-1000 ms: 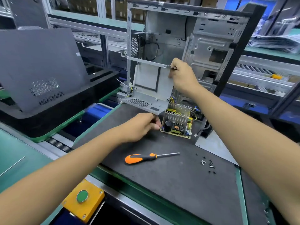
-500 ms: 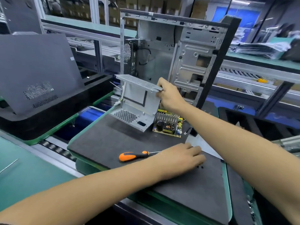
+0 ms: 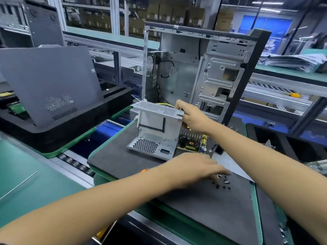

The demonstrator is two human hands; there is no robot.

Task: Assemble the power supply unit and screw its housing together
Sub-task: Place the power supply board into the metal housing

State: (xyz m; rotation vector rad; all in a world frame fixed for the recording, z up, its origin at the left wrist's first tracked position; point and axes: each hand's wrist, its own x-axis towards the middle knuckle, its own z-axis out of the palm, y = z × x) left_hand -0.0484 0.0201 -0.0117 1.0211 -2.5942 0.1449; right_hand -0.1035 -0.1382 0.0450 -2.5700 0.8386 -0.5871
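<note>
The grey metal power supply housing [image 3: 155,128] stands on the dark foam mat [image 3: 203,206], its perforated top flap level. My right hand [image 3: 192,116] grips the housing's upper right edge. Behind the housing lies the circuit board [image 3: 192,142] with heat sinks and yellow wires. My left hand [image 3: 196,167] reaches flat across the mat, fingers stretched out to several small black screws [image 3: 222,183]. The orange screwdriver [image 3: 145,170] is almost fully hidden under my left forearm.
An open computer case [image 3: 203,71] stands upright behind the mat. A grey side panel [image 3: 51,82] leans on a black foam tray at the left. Conveyor rollers [image 3: 77,163] run between the green-edged pallets. A yellow button box [image 3: 102,233] sits at the near edge.
My left hand left the housing's lower edge and swept right across the mat to the screws. My right hand lowered the housing's upper flap to level and keeps its grip.
</note>
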